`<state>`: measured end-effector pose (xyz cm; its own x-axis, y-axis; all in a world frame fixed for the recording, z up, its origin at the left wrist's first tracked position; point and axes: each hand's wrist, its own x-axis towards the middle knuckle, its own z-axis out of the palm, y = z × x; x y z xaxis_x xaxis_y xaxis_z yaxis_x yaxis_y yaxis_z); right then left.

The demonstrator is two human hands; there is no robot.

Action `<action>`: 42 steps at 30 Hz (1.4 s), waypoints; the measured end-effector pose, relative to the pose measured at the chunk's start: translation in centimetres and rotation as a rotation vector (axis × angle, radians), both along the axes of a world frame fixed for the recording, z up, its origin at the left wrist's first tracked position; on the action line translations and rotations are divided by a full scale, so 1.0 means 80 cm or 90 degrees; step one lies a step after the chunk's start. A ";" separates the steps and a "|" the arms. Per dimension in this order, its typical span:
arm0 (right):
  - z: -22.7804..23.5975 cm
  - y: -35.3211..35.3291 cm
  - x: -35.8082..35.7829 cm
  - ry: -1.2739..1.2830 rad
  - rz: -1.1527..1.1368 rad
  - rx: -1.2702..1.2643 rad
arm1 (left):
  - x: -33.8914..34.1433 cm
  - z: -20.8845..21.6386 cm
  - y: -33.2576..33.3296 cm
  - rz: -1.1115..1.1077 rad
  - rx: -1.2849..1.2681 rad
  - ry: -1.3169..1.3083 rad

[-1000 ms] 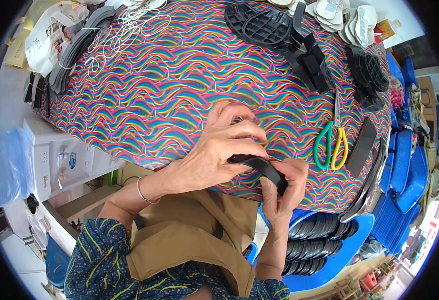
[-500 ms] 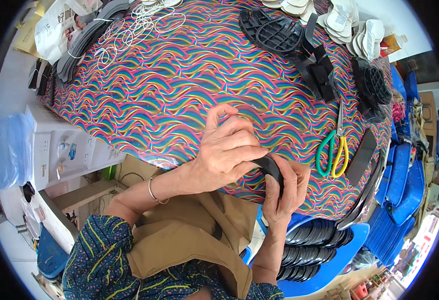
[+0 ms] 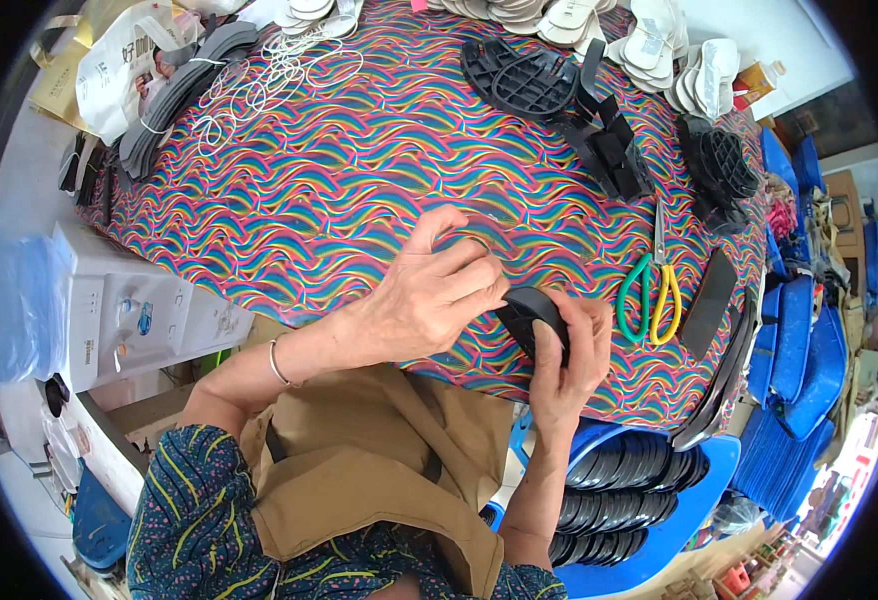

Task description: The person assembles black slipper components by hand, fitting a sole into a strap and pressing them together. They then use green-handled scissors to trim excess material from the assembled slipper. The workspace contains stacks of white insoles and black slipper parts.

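Small black curved piece (image 3: 529, 303), held up in the near part of the scene, a little right of the middle.
It is plain black all over, with a smooth, rounded outer band that catches a soft sheen and a darker face on its near side; finer detail there is too small to tell. The piece bows toward the far side and slants, its left end farther away and its right end nearer, within the grasp of the right hand (image 3: 577, 348). The left end sits just beside the left hand's fingertips (image 3: 497, 294); whether they touch cannot be told.
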<state>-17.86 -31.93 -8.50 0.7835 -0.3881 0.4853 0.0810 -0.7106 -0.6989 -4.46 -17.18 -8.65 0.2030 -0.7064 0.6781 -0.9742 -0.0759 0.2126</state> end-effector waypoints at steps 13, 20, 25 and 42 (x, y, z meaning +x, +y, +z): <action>-0.035 -0.009 -0.026 -0.274 -0.150 0.723 | -0.051 0.033 -0.030 0.090 -0.292 0.692; -0.024 0.036 -0.006 -0.338 -0.064 0.869 | -0.083 0.033 -0.048 0.051 -0.226 0.621; -0.004 0.014 -0.019 -0.132 -0.224 0.245 | -0.048 0.045 -0.027 0.075 -0.115 0.222; -0.021 -0.038 -0.004 -0.053 -0.074 -0.377 | -0.033 0.045 -0.036 0.015 0.103 0.276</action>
<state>-18.18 -34.95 -10.16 0.7026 -0.1148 0.7022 0.0165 -0.9840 -0.1774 -7.10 -20.03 -5.02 0.4609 -0.7880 0.4083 -0.7954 -0.1628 0.5838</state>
